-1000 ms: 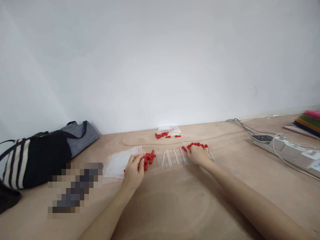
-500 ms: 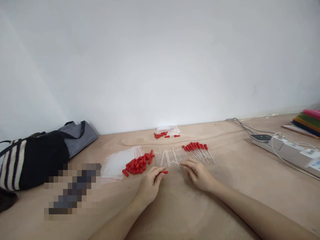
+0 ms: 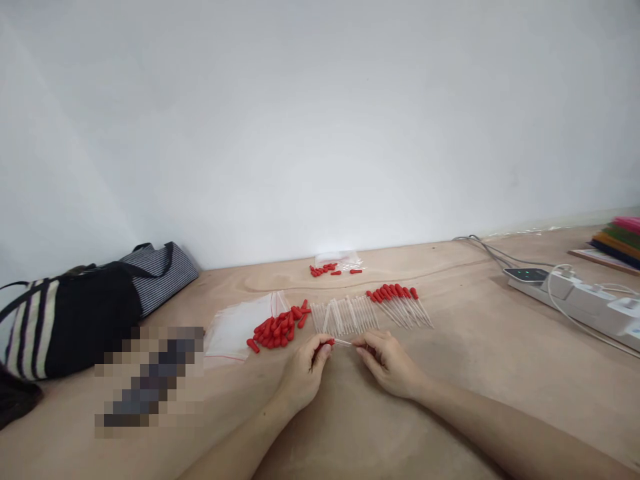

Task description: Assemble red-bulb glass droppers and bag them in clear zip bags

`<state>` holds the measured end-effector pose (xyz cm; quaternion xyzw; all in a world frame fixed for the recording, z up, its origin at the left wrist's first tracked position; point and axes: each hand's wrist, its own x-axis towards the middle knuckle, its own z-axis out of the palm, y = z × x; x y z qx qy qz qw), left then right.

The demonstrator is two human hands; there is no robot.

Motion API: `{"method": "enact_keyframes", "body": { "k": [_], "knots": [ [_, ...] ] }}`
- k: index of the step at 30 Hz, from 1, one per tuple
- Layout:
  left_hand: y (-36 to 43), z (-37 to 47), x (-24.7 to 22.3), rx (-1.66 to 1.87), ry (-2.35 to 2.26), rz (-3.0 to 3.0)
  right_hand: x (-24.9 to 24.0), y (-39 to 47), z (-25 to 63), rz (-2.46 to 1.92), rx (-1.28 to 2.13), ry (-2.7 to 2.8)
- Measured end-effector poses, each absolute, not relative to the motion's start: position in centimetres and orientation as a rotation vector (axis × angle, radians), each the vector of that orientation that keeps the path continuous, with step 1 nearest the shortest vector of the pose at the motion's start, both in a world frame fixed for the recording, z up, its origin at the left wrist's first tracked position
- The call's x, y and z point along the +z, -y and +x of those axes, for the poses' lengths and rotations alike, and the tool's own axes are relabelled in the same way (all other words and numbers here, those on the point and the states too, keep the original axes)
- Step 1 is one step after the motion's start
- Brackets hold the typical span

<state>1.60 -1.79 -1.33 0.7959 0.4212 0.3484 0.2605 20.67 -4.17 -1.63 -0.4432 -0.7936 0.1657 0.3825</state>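
Between thumb and fingers, my left hand (image 3: 306, 373) pinches a red rubber dropper bulb (image 3: 331, 342), mostly covered by the fingers. My right hand (image 3: 387, 367) grips a thin clear dropper tube (image 3: 343, 343), whose end meets the mouth of the bulb; how far it sits inside cannot be made out. Just beyond the hands lies a row of loose clear tubes (image 3: 345, 315). Several droppers with red bulbs fitted (image 3: 400, 303) fan out to the right of that row. A heap of loose red bulbs (image 3: 275, 328) is on the left.
Clear zip bags (image 3: 230, 330) lie beside the heap. Near the wall are another bag (image 3: 340, 257) and a few red bulbs (image 3: 323, 269). A striped cloth bag (image 3: 75, 320) is at left, a power strip (image 3: 590, 300) with cables and a small black device (image 3: 526, 275) at right.
My right hand has moved left and slightly nearer, bringing the tube from beside the row to the bulb. The left hand has stayed almost in place with the bulb.
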Motion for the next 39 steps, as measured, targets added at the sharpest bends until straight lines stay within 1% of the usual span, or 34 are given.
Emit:
{"method": "enact_keyframes", "body": {
  "k": [4,11,20,24,26,33,39],
  "knots": [
    [2.11,1.69,-0.87,0.952,-1.148,2.170,-1.84,4.20,20.58,-1.177,0.382,2.028],
    [2.23,1.81,-0.98,0.965,-1.138,2.196,-1.98,4.21,20.79,-1.124,0.365,2.108],
    [2.52,1.90,-0.84,0.921,-1.216,2.309,-1.82,4.19,21.24,-1.101,0.057,2.227],
    [2.56,1.89,-0.79,0.868,-1.206,2.294,-2.07,4.18,21.19,-1.048,0.002,2.252],
    [2.60,1.93,-0.72,0.899,-1.211,2.253,-2.16,4.22,21.02,-1.071,0.031,2.221],
    [2.56,2.09,-1.10,1.004,-1.253,2.195,-1.78,4.34,20.61,-1.144,0.317,2.121],
    [2.42,2.08,-1.65,1.049,-1.212,2.160,-1.38,4.14,20.45,-1.187,0.429,2.118]
  ]
}}
